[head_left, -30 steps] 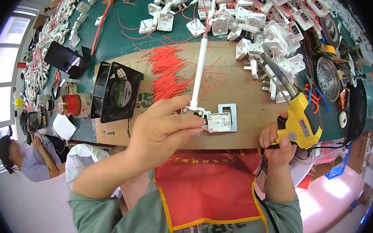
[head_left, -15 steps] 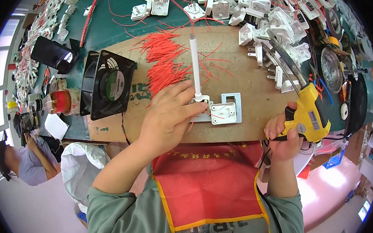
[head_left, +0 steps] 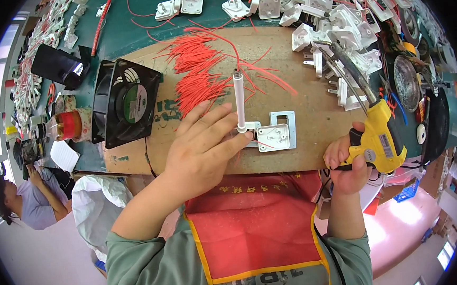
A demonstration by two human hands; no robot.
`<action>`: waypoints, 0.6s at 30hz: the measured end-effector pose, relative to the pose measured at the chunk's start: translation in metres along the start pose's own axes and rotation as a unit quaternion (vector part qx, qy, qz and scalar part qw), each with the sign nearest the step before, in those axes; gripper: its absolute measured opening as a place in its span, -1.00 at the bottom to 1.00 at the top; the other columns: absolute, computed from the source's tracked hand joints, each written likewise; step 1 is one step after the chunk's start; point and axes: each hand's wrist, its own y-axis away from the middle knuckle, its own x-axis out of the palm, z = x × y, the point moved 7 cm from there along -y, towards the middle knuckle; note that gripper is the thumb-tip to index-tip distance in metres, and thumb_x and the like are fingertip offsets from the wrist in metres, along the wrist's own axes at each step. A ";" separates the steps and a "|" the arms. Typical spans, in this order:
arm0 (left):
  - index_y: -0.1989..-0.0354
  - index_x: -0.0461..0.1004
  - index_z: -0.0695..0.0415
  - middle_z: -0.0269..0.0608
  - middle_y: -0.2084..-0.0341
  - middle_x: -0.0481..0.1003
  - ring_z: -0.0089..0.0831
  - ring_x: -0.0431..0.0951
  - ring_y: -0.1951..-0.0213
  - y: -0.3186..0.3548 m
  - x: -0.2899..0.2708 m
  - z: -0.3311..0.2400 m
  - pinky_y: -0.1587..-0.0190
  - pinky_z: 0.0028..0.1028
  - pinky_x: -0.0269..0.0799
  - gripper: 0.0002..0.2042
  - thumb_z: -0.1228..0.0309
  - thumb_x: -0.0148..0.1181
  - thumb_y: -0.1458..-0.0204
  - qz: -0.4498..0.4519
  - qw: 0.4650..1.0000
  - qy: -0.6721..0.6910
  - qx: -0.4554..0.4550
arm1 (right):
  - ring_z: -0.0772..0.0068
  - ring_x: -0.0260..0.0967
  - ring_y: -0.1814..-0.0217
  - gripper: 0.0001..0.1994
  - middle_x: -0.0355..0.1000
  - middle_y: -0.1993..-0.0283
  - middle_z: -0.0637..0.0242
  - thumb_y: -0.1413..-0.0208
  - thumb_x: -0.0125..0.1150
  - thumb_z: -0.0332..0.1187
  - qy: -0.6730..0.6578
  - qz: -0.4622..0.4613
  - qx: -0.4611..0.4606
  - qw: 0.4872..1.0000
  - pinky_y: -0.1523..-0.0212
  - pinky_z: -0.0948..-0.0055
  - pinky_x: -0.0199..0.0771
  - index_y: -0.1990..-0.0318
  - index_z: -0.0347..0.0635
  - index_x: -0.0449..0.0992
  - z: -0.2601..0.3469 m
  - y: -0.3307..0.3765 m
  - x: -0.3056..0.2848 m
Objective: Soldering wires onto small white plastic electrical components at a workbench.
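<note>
My left hand [head_left: 200, 150] lies on the board with its fingers spread. Its thumb and index finger close around the foot of an upright white rod [head_left: 239, 96], where a small white plastic part sits. A red wire meets the rod's dark ribbed top. Just right of the thumb, a white square plug housing [head_left: 273, 138] lies on a pale metal frame [head_left: 291, 125]. In my right hand [head_left: 346, 160] is a yellow-and-black soldering gun [head_left: 382, 137], its fingers wrapped round the grip. The gun's long tip points up and left, apart from the housing.
Red cut wires [head_left: 197, 76] lie bunched on the brown board [head_left: 298, 159]. A black fan [head_left: 127, 102] stands to the left, beside a jar [head_left: 71, 125]. White plug parts [head_left: 345, 33] pile up at the far right, near a round metal dish [head_left: 407, 82]. Another person [head_left: 31, 198] sits at left.
The rod's top has come lower in the picture, and the red wire at it has shifted down too. My left hand has moved slightly left; the right hand holds the gun almost still.
</note>
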 end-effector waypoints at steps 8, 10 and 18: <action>0.24 0.57 0.07 0.03 0.07 0.49 0.05 0.49 -0.04 0.010 -0.017 -0.025 -0.07 -0.11 0.39 -0.67 0.46 0.45 0.26 -0.202 0.979 -0.019 -0.025 | 0.55 0.20 0.60 -0.29 0.24 0.49 0.43 -0.12 0.27 -0.01 0.039 0.015 -0.026 0.999 0.55 0.48 0.29 -0.26 -0.29 0.17 0.002 0.002 0.002; 0.24 0.56 0.09 -0.14 0.17 0.50 -0.16 0.53 0.18 0.013 -0.005 -0.038 0.14 -0.28 0.41 -0.65 0.46 0.47 0.28 -0.158 0.986 -0.037 0.043 | 0.55 0.20 0.60 -0.29 0.24 0.49 0.43 -0.12 0.28 -0.01 0.044 0.016 -0.025 0.999 0.55 0.48 0.29 -0.26 -0.28 0.17 0.002 0.002 0.003; 0.23 0.53 0.08 -0.33 0.26 0.47 -0.38 0.47 0.34 -0.010 0.018 -0.031 0.35 -0.37 0.26 -0.72 0.46 0.34 0.21 -0.005 0.997 -0.069 -0.020 | 0.53 0.21 0.61 -0.29 0.25 0.50 0.42 -0.11 0.30 -0.04 0.035 0.020 -0.023 0.999 0.56 0.47 0.30 -0.26 -0.29 0.17 0.002 0.007 -0.001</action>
